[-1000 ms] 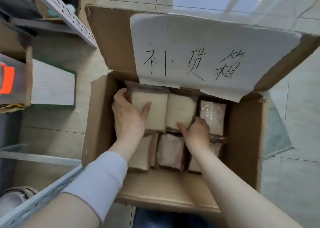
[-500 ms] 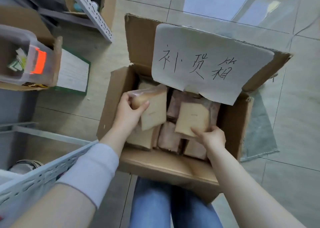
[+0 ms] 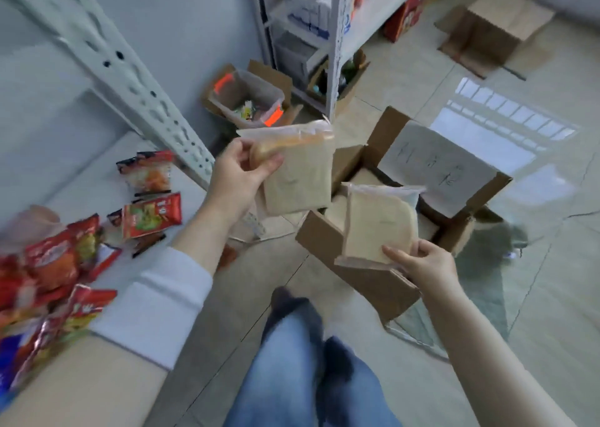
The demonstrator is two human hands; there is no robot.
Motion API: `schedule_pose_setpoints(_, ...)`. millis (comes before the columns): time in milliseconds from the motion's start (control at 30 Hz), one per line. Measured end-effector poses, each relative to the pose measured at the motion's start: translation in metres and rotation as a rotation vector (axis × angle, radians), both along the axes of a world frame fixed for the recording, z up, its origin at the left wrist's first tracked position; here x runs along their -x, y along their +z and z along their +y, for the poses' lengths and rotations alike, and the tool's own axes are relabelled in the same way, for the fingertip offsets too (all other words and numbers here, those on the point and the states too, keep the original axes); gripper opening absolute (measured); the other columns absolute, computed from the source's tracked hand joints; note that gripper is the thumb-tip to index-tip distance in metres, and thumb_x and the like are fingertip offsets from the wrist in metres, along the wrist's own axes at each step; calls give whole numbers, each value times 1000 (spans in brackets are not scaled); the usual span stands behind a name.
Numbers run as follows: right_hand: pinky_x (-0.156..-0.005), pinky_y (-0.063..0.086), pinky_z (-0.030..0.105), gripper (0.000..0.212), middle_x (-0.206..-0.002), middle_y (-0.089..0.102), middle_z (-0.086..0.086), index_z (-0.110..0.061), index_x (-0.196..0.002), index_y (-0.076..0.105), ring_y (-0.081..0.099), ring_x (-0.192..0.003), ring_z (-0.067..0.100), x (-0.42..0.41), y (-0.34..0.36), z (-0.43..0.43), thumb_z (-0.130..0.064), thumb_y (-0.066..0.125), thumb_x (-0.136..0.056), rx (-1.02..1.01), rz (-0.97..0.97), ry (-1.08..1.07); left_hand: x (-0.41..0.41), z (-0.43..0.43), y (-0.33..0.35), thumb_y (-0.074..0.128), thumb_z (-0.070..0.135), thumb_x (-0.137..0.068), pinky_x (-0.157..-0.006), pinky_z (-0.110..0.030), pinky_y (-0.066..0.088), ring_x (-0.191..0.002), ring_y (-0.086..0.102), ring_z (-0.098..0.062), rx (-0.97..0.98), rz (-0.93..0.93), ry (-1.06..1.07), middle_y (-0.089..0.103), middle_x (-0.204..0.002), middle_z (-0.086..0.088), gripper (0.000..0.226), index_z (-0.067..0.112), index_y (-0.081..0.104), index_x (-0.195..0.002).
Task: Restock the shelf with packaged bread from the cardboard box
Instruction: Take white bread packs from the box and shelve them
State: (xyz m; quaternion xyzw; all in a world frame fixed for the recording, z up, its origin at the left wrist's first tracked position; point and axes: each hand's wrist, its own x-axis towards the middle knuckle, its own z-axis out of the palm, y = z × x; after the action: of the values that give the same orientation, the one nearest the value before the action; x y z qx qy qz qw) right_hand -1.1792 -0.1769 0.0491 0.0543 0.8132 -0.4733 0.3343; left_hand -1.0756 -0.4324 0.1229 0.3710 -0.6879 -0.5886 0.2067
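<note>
Above the cardboard box (image 3: 367, 284), both packs had been lifted clear. Fingers of the left hand (image 3: 233, 180) pinched one bread pack (image 3: 298, 183) and the right hand (image 3: 425, 264) pinched another bread pack (image 3: 376, 222). Next was probably the shelf (image 3: 81, 193).

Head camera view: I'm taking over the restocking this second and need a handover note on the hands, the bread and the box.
Left hand: grips the first bread pack by its top corner, raised beside the shelf.
Right hand: holds the second bread pack by its lower edge, above the cardboard box.
Box: open on the floor; more packs appear to lie inside.
Done: two packs are out of the box. The shelf shows only snack packets, no bread.
Left: set both packs on the shelf, then fetch the rest.
</note>
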Motion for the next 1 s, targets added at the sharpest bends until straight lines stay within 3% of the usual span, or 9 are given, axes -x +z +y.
schedule_pose_setpoints(167,-78,57,39,21,-82,71,4,-19,-76,66,68,-81,24,-67,114,-74,-27,82,-65,142,128,244,-129,-52,130,74,23,-72,-69,-17,51,-70,61,2,175,168,161,65,-79,11,19,27,56,-75)
schedule_pose_setpoints(333,-53,52,17,23,-72,72,-4,-20,-84,68,68,-64,9,-148,200,-172,-29,79,-67,304,260,485,-271,-121,199,69,13,-79,-78,-28,50,-74,61,-2,253,297,368,66,-77,11,18,24,55,-76)
schedule_pose_setpoints(433,-50,49,10,17,-64,72,-11,-17,-80,69,67,-57,0,-207,227,-247,-19,79,-67,449,263,581,-358,-166,213,66,11,-83,-71,-27,47,-74,57,-9,267,257,467,59,-77,5,20,23,51,-76)
schedule_pose_setpoints(500,-50,50,11,16,-61,71,-13,-20,-76,67,66,-56,1,-244,234,-303,-19,80,-66,482,274,648,-409,-199,216,66,11,-82,-65,-22,47,-71,56,-9,283,220,528,58,-75,5,20,23,51,-76)
schedule_pose_setpoints(567,-61,53,22,17,-59,69,-8,-21,-71,66,66,-60,9,-274,233,-360,-24,81,-64,474,290,706,-448,-231,214,66,10,-82,-66,-19,47,-68,57,-4,283,202,598,60,-78,5,19,24,52,-80)
schedule_pose_setpoints(667,-81,53,41,25,-65,62,-1,-8,-72,66,59,-71,20,-310,233,-440,-24,83,-63,500,295,730,-479,-279,210,65,9,-82,-69,-18,48,-69,59,-1,264,229,671,61,-83,6,19,24,52,-84)
schedule_pose_setpoints(767,-75,54,31,24,-59,59,-7,-12,-66,62,57,-69,17,-338,233,-517,-22,84,-63,543,280,762,-495,-329,201,63,7,-84,-74,-25,50,-78,60,-9,238,290,722,62,-88,3,20,23,52,-89)
schedule_pose_setpoints(900,-78,50,40,28,-74,59,2,-14,-77,56,56,-75,19,-361,229,-612,-16,81,-67,608,253,822,-506,-398,189,64,8,-84,-75,-28,49,-83,60,-12,250,319,787,62,-93,2,20,24,54,-93)
schedule_pose_setpoints(1000,-63,50,23,39,-85,64,0,-16,-93,51,59,-71,13,-369,222,-665,-15,81,-68,625,240,812,-507,-440,180,65,7,-83,-78,-29,48,-82,60,-9,280,339,848,63,-91,4,22,24,56,-93)
